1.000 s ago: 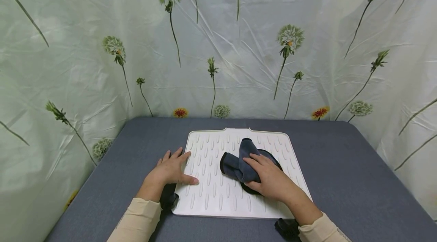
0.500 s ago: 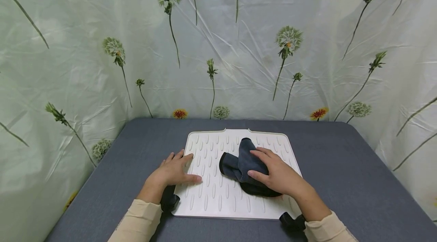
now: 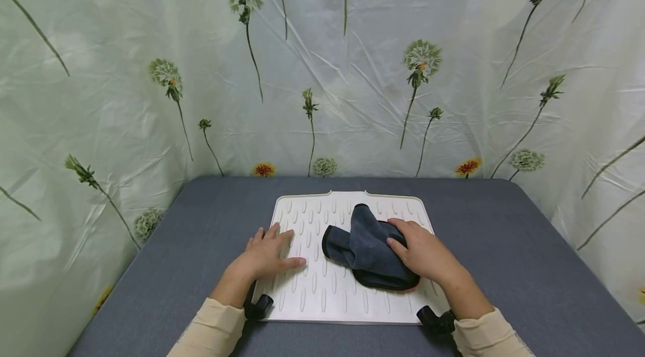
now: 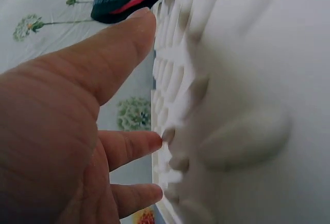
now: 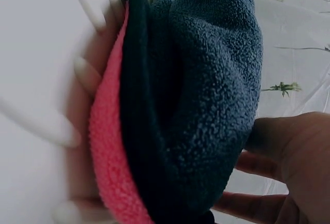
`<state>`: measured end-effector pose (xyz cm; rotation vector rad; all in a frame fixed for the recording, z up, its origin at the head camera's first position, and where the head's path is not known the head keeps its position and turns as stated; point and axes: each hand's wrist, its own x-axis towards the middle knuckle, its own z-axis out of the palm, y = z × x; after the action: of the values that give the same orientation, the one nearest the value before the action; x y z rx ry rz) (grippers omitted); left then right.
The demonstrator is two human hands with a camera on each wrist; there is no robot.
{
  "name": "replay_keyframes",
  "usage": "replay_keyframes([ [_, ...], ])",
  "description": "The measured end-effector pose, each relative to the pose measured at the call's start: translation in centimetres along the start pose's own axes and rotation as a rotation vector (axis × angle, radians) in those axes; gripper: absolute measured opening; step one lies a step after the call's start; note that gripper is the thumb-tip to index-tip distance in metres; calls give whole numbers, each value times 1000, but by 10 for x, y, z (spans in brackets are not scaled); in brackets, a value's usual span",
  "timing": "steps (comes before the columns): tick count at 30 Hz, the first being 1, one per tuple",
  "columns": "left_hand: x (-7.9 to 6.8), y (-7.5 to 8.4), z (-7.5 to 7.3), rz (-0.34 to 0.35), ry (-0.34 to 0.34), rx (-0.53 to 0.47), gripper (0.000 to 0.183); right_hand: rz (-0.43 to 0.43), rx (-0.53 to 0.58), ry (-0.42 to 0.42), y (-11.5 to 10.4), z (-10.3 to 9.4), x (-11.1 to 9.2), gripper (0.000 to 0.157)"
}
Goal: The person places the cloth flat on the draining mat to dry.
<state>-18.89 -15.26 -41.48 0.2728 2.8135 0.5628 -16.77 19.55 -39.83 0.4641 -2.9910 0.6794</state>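
Note:
A dark blue-grey cloth [image 3: 375,250] with black edging lies bunched on a white ridged mat [image 3: 314,290]. Its pink underside shows along the lower edge in the right wrist view. My right hand [image 3: 423,248] is at the cloth's right side, fingers spread and fairly straight, thumb against the fabric. In the right wrist view the cloth [image 5: 206,79] fills the middle, and its folds hide some fingertips. Over the mat's left part is my left hand [image 3: 267,256], fingers spread with nothing held. Its fingertips are right at the ridges in the left wrist view.
The mat rests on a table with a dark grey cover [image 3: 509,256]. A pale curtain [image 3: 363,122] printed with flowers hangs behind and along both sides. Black wrist cameras [image 3: 435,320] sit close to the mat's front corners.
My right hand has slid rightward from the top of the cloth to its right side, uncovering more of it. The left hand has shifted slightly right over the mat. The cloth stays nearly in place.

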Motion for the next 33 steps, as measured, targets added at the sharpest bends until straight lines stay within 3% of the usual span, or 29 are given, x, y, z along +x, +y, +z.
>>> replay_keyframes([
  [4, 0, 6, 5, 48, 14, -44, 83, -1, -10, -21, 1, 1, 0, 45],
  [11, 2, 18, 12, 267, 57, -172, 65, 4, -12, 0, 5, 3, 0, 39],
  [15, 3, 22, 15, 342, 100, -271, 49, 57, -30, 20, 9, 3, 0, 37],
  [23, 5, 28, 19, 313, 140, -429, 27, 102, -14, 15, 11, 2, 2, 40],
  [33, 5, 33, 22, 322, 129, -535, 20, 22, 21, 71, 9, 2, 5, 40],
])
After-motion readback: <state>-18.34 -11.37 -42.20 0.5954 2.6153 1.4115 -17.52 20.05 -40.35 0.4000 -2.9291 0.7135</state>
